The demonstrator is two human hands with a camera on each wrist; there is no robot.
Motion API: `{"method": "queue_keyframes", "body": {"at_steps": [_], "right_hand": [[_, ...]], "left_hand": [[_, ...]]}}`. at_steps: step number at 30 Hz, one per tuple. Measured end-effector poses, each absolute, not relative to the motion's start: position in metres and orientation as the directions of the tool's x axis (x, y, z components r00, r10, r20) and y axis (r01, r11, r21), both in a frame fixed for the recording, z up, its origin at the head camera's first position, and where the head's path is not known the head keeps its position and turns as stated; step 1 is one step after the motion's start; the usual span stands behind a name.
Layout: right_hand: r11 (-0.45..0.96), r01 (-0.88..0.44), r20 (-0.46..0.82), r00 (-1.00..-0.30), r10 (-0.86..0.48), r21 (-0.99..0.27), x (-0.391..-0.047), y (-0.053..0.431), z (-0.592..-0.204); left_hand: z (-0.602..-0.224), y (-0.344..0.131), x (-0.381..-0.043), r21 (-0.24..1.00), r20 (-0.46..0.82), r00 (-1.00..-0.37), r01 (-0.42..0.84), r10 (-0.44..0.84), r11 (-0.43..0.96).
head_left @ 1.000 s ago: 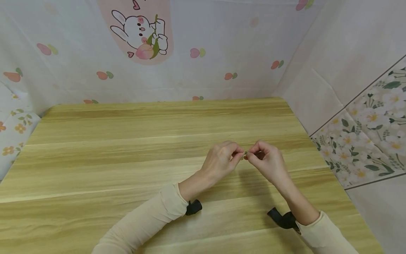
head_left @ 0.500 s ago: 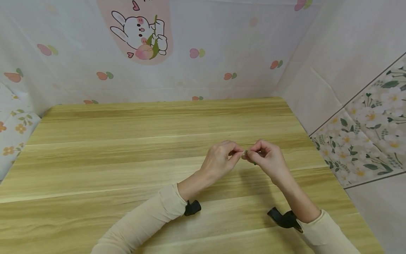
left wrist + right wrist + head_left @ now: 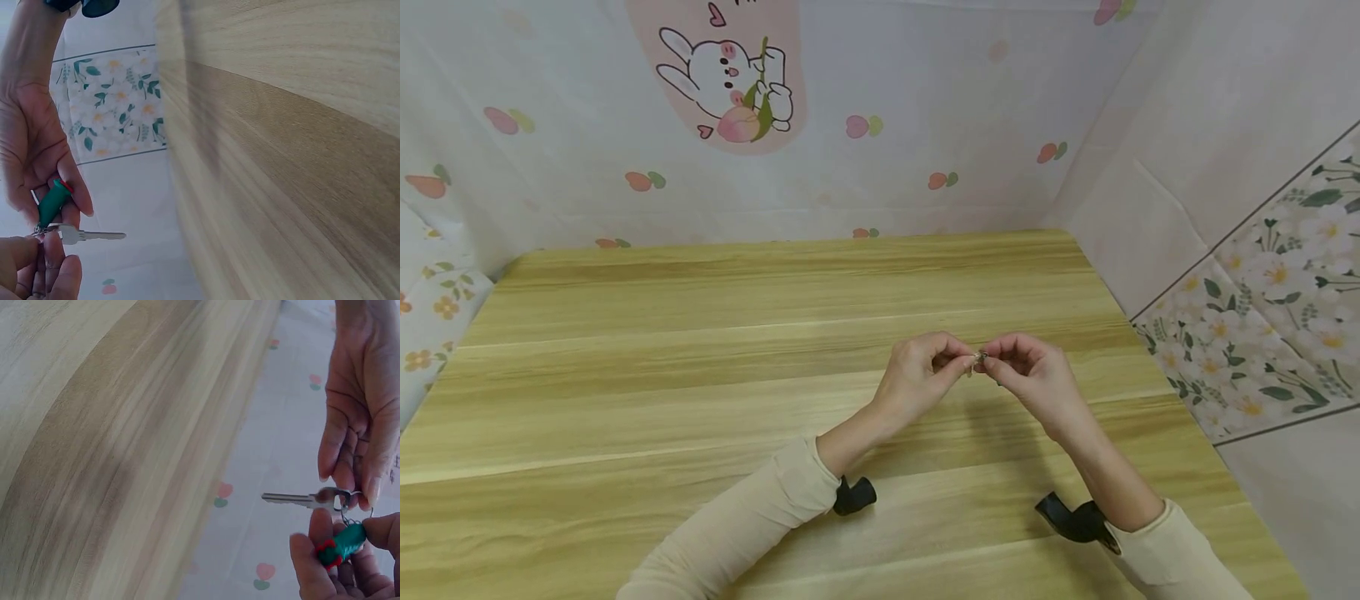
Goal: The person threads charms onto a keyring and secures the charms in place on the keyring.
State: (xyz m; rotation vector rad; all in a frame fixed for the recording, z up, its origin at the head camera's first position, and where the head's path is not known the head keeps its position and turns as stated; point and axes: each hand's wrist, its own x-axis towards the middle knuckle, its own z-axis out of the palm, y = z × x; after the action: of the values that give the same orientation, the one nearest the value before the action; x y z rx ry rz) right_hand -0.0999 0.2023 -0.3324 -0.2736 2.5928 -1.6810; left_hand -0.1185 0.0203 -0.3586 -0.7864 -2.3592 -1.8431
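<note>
Green and red, a small charm [image 3: 345, 544] hangs by a short metal chain [image 3: 347, 520] next to a silvery key [image 3: 303, 500], all of it held in the air above the wood-grain table [image 3: 700, 333]. A thin wire ring meets the key's head; whether it passes right through cannot be told. The right hand [image 3: 1033, 379] has its fingers curled about the charm, thumb pressed near the chain end. The left hand [image 3: 921, 367] pinches with thumb and fingertips at the ring beside the key's head, the blade pointing free.

The set looks light. The key should be stiff and a little slippery, best taken by its broad head — the charm looks rubbery and likely gives an easier grip. The wire seems springy and fine, so fingertips suit it better than a full grasp.

Beyond the wrists come pale sleeves [image 3: 745, 521] and black fittings at the cuffs — and behind the table, a printed backdrop [image 3: 910, 75].
</note>
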Motion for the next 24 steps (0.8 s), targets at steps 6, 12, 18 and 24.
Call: {"method": "queue_keyframes", "body": {"at_steps": [6,12,18,24], "right_hand": [[0.585,-0.284,0.262,-0.957,-0.125,-0.759,-0.096,0.197,-0.334],[0.644,-0.463,0.475,-0.863,-0.172,-0.609,-0.096,0.193,-0.337],[0.647,-0.479,0.501,-0.849,-0.168,-0.594,-0.097,0.193,-0.337],[0.628,-0.385,0.391,-0.91,-0.137,-0.676,-0.097,0.195,-0.336]], "left_hand": [[-0.355,0.02,-0.119,0.89,0.292,-0.86,0.405,0.42,0.211],[-0.349,0.019,-0.119,0.887,0.244,-0.866,0.381,0.435,0.26],[-0.349,0.02,-0.119,0.863,0.28,-0.863,0.418,0.421,0.283],[-0.352,0.02,-0.118,0.839,0.316,-0.856,0.454,0.409,0.301]]}}
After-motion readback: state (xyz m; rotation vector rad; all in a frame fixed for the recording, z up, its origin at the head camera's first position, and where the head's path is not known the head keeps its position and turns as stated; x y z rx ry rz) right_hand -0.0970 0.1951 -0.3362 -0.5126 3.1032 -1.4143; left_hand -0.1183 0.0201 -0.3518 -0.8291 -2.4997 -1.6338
